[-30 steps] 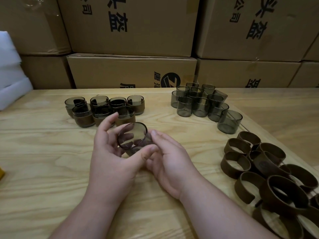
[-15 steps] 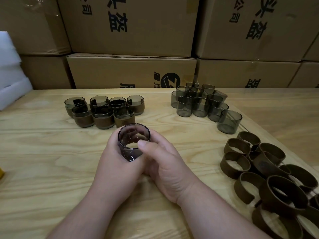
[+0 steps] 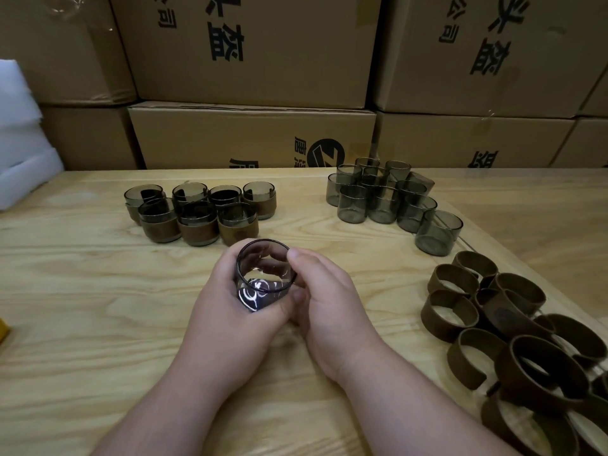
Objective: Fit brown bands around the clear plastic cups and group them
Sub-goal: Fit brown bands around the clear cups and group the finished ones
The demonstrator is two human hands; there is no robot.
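Note:
A clear smoky plastic cup [image 3: 263, 274] stands nearly upright between both hands at the table's middle. My left hand [image 3: 227, 311] wraps round its left side and base. My right hand [image 3: 325, 301] grips its right side, thumb on the rim. Whether a band is on this cup is hidden by the fingers. A group of banded cups [image 3: 197, 212] stands at the back left. Bare clear cups [image 3: 385, 199] cluster at the back right. Loose brown bands [image 3: 513, 327] lie piled at the right.
Stacked cardboard boxes [image 3: 250, 136] wall off the back of the wooden table [image 3: 82, 307]. White foam [image 3: 19, 143] sits at the far left. A yellow object [image 3: 3, 329] pokes in at the left edge. The table's right edge runs diagonally past the bands.
The cup has turned from tilted, mouth toward me, to nearly upright, and both hands have closed tighter around it and shifted slightly forward.

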